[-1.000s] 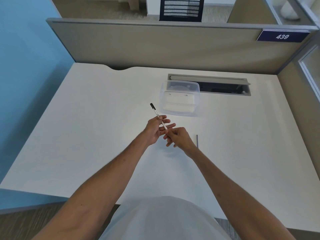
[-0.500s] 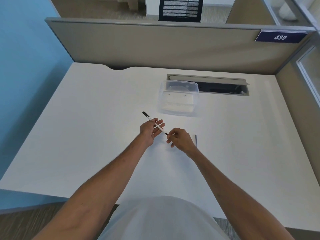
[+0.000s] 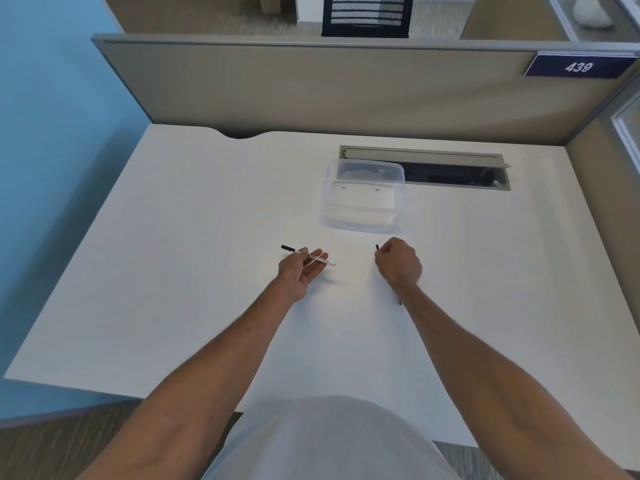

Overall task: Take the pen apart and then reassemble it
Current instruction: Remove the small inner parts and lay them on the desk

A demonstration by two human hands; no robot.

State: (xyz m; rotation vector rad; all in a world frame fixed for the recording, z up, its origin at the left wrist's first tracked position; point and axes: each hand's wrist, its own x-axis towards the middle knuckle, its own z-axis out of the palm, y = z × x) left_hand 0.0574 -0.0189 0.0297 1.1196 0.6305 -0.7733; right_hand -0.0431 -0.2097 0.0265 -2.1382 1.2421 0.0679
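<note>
My left hand (image 3: pixel 300 271) holds the white pen barrel (image 3: pixel 320 259) with its black end cap (image 3: pixel 288 248) pointing left; the barrel lies across my fingers just above the white desk (image 3: pixel 173 271). To the right, my right hand (image 3: pixel 400 263) is closed around a small dark pen piece (image 3: pixel 377 247) that sticks out past my fingertips. A thin dark refill (image 3: pixel 399 301) lies on the desk, mostly hidden under my right wrist.
A clear plastic container (image 3: pixel 363 197) stands just beyond my hands. Behind it is an open cable slot (image 3: pixel 450 171) in the desk. A beige partition (image 3: pixel 311 84) closes off the back and right; a blue wall is on the left.
My hands have drawn apart: the right pulled the small dark piece off the barrel's end and moved right. The left hand lowered the barrel toward level.
</note>
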